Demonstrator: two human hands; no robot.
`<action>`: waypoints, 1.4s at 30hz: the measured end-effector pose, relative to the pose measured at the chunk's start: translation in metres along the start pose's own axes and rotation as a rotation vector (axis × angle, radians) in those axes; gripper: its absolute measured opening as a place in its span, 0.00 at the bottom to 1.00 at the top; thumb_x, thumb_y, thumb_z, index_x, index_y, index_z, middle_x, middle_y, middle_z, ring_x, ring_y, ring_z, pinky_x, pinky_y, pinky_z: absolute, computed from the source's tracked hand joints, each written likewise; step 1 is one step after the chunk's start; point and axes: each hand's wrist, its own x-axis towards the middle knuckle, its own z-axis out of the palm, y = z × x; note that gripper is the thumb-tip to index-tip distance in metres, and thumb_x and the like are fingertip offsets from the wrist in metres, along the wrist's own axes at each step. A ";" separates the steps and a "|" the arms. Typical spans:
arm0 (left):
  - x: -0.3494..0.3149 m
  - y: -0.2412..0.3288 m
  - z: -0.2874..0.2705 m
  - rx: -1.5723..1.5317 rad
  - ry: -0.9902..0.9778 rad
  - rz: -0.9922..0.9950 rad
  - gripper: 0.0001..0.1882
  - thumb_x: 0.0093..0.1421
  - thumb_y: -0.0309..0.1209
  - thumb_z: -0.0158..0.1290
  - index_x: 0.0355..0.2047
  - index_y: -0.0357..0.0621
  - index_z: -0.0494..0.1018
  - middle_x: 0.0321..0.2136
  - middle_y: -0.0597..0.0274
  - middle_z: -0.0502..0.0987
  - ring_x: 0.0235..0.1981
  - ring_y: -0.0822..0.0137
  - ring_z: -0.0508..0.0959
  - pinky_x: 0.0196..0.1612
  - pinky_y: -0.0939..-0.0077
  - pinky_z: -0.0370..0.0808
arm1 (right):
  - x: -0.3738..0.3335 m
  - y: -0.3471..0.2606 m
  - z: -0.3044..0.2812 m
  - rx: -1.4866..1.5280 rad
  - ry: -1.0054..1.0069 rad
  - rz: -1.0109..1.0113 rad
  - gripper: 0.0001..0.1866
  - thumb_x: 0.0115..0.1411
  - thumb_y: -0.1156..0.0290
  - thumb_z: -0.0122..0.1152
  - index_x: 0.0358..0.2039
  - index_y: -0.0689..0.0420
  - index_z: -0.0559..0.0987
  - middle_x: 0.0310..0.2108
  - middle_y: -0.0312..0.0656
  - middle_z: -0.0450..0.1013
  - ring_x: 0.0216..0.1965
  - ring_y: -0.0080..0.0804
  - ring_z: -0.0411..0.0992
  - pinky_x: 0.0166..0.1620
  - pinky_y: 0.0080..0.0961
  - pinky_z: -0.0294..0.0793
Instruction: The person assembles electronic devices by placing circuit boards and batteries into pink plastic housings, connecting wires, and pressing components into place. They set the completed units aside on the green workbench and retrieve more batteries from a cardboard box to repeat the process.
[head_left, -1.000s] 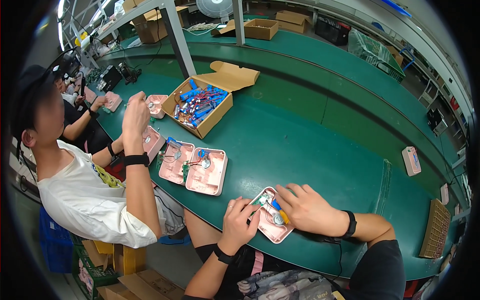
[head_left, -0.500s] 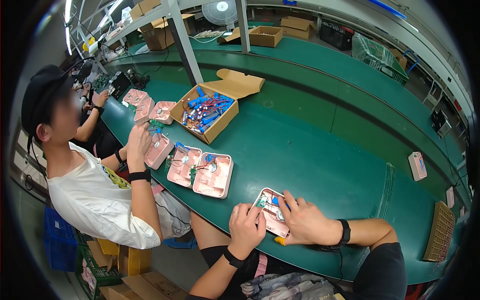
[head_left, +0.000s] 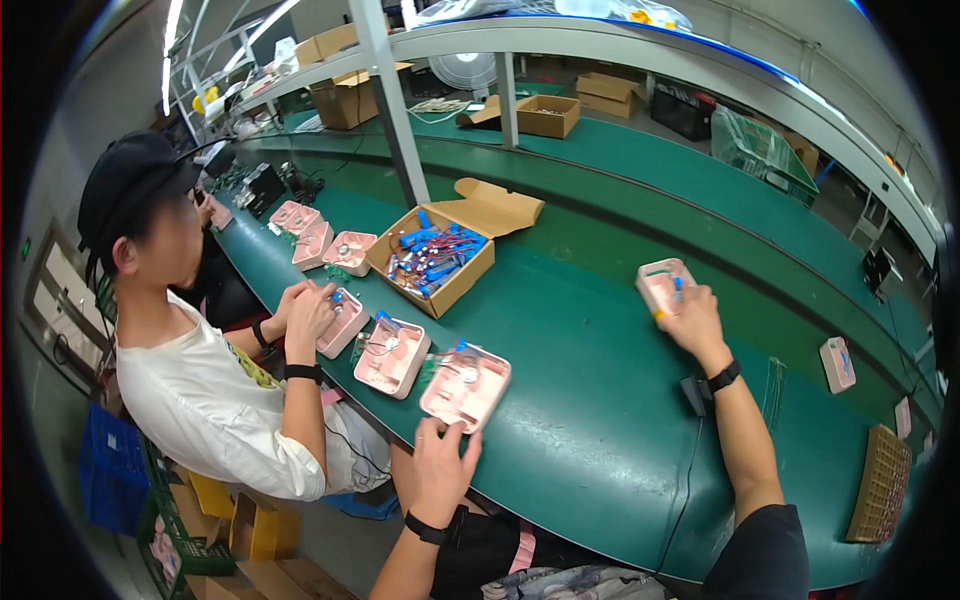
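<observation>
gripping a pink casing (head_left: 658, 290) near its near right corner, the right hand (head_left: 693, 318) in the head view is stretched out toward the tabletop (head_left: 580, 400)'s far edge; a yellow cover shows on its thumb, and a blue part sits inside the casing. whether the casing rests on the surface or is slightly lifted cannot be told. the left hand (head_left: 445, 460), well apart from the right, is by the tabletop's near edge with its fingertips at the near wall of a second pink casing (head_left: 463, 402); whether they are clamped on it cannot be told. inside that casing are a round silver speaker (head_left: 468, 372), red wires and a blue part. just to its left along the near edge stands a third pink casing (head_left: 388, 372), also open and wired. farther left, a co-worker in a white shirt (head_left: 215, 400) has both hands together over another pink casing. behind these, an open cardboard box (head_left: 465, 283) holds blue battery packs (head_left: 435, 252) with red leads. a black adapter (head_left: 693, 397) lies beside the right wrist, its cable running to the near edge. toward the tabletop's right end are a smaller-looking pink casing (head_left: 838, 365) and a brown gridded tray (head_left: 880, 485).
</observation>
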 end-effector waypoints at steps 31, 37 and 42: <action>0.048 0.020 0.065 -0.736 -0.167 -0.128 0.12 0.65 0.33 0.63 0.36 0.33 0.82 0.39 0.50 0.83 0.42 0.51 0.81 0.48 0.63 0.75 | -0.067 -0.108 0.001 0.990 -0.628 -0.432 0.12 0.69 0.72 0.62 0.51 0.56 0.84 0.39 0.43 0.80 0.39 0.30 0.78 0.47 0.29 0.78; 0.046 0.023 0.062 -0.808 -0.239 -0.207 0.12 0.67 0.33 0.61 0.35 0.33 0.82 0.39 0.51 0.84 0.44 0.52 0.81 0.50 0.63 0.75 | -0.090 -0.120 -0.023 0.696 -0.490 -0.867 0.15 0.63 0.77 0.62 0.51 0.53 0.85 0.44 0.43 0.78 0.43 0.40 0.78 0.49 0.32 0.78; 0.033 0.032 0.056 -0.821 -0.229 -0.229 0.13 0.68 0.33 0.59 0.36 0.32 0.83 0.41 0.51 0.85 0.46 0.54 0.81 0.52 0.64 0.74 | -0.108 -0.132 -0.022 0.652 -0.373 -0.900 0.18 0.59 0.80 0.62 0.50 0.53 0.85 0.51 0.42 0.76 0.52 0.42 0.76 0.54 0.36 0.79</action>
